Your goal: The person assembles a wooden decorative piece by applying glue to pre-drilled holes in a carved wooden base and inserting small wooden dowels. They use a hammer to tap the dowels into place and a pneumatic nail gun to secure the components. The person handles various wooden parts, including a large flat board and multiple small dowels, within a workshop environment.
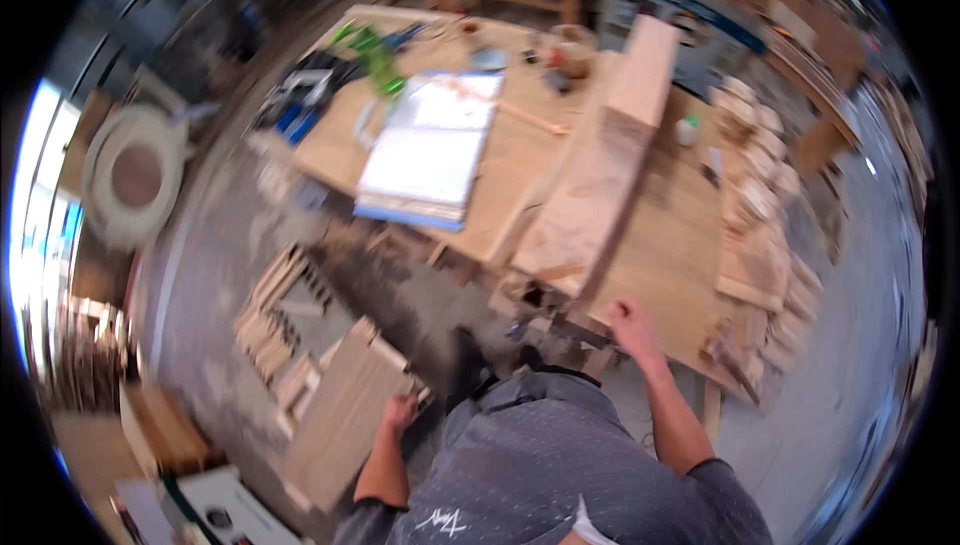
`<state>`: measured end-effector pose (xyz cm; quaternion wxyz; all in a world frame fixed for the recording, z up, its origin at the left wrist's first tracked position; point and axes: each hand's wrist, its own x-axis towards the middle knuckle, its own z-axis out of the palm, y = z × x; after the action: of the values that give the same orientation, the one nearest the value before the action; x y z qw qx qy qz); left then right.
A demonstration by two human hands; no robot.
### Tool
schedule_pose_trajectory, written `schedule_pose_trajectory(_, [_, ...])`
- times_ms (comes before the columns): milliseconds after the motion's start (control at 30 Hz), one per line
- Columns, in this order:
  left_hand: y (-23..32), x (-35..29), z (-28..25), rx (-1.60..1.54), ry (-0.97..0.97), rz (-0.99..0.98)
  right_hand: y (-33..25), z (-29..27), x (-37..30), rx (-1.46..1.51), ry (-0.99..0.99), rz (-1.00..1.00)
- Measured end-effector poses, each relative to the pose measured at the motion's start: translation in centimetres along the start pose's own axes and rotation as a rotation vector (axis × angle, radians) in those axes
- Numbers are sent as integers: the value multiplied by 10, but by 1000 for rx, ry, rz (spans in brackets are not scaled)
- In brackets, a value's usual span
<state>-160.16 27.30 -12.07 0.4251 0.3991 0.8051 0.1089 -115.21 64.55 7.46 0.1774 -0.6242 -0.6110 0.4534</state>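
Note:
My left hand (401, 412) hangs at my left side, its fingers curled. In the picture it overlaps the right edge of a wooden panel (340, 415); whether it touches the panel I cannot tell. My right hand (630, 325) is a loose fist with nothing visible in it, by the near edge of the workbench (665, 290). Just beyond that hand lies a long, thick wooden beam (585, 210), pointing away from me across the bench. Left of the beam lies an open binder (430, 150) with white sheets. The picture is smeared by motion.
A green bottle (378, 60), tools (305, 95) and a cup (570, 50) stand farther back on the bench. Stacked wood pieces (755, 175) fill its right side, with a hammer-like tool (732, 360) at the corner. Slotted wooden parts (275, 315) sit low at left.

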Motion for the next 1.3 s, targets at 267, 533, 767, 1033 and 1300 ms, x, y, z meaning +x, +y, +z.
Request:
schedule_pose_trajectory(267, [13, 37, -7, -526, 106, -331, -61, 56, 57, 110, 77, -228])
schedule_pose_trajectory(533, [-31, 57, -63, -552, 183, -370, -49, 127, 93, -386, -135, -230])
schedule_pose_trajectory(767, [-90, 4, -60, -504, 155, -495, -74, 129, 94, -437, -174, -189])
schedule_pose_trajectory(1033, [-89, -23, -42, -738, 158, -716, -79, 135, 90, -521, -146, -217])
schedule_pose_trajectory(1300, [-79, -33, -22, -739, 155, -647, -93, 139, 84, -521, -135, -148])
